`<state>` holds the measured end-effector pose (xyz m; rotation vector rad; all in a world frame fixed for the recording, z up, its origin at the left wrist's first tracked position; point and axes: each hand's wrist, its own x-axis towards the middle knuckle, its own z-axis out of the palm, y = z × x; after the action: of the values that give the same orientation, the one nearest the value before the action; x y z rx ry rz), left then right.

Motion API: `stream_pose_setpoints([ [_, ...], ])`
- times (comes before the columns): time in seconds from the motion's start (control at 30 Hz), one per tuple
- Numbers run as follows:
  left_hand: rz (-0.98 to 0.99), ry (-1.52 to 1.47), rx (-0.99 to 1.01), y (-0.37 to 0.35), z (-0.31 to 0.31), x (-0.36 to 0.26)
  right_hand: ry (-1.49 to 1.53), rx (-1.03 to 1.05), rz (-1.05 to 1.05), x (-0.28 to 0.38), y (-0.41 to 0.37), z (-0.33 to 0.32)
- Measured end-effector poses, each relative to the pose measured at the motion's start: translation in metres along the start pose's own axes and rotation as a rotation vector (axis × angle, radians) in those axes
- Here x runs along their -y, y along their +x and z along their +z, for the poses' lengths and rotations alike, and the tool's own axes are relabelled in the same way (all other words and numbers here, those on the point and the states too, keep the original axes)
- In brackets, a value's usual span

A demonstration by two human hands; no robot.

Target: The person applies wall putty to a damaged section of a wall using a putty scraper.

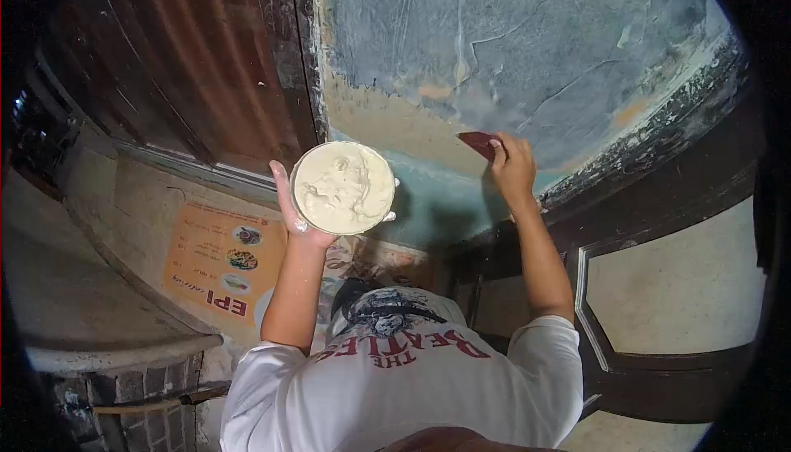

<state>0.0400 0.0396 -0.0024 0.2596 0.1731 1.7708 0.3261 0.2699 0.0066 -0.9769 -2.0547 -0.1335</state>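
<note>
My left hand [286,198] is wrapped round a round tub, its fingertips showing at the far side of the rim. Creamy off-white putty [344,188] fills the tub to the top, its surface lumpy and smeared. White specks mark my left fingers and forearm. Over on the right, my right hand [516,170] grips a dark red putty scraper [478,143] between thumb and fingers. The scraper's blade points left, close to the lower part of the wall [527,48], which is grey-blue with whitish cracks and a beige band.
A dark wooden door [222,48] stands on the left, and a dark panelled frame with pale panels [676,279] on the right. An orange printed banner [218,254] lies on the floor at lower left. Beside it runs a curved ledge [124,353].
</note>
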Motion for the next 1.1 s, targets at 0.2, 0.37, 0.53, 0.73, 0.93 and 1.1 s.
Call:
stream_pose_setpoints([
  [0.2,-0.011,-0.04,-0.003,-0.001,0.003,0.001,0.102,-0.075,-0.003,0.004,0.007,-0.01],
  [0.37,0.008,-0.018,-0.035,-0.003,-0.003,-0.001,0.038,0.035,0.003,0.001,-0.008,0.005],
  [0.53,0.034,-0.017,-0.028,-0.007,-0.002,-0.002,0.081,-0.104,-0.004,0.005,0.014,-0.003],
  [0.73,0.018,-0.106,0.011,-0.01,-0.002,-0.003,0.059,-0.015,0.004,0.008,-0.001,-0.003],
  [0.93,0.031,-0.025,-0.027,-0.009,-0.004,-0.004,0.035,-0.08,-0.011,0.01,0.012,-0.001],
  [1.1,0.066,-0.011,-0.095,-0.009,-0.006,-0.003,0.073,-0.075,0.016,0.014,0.008,-0.009],
])
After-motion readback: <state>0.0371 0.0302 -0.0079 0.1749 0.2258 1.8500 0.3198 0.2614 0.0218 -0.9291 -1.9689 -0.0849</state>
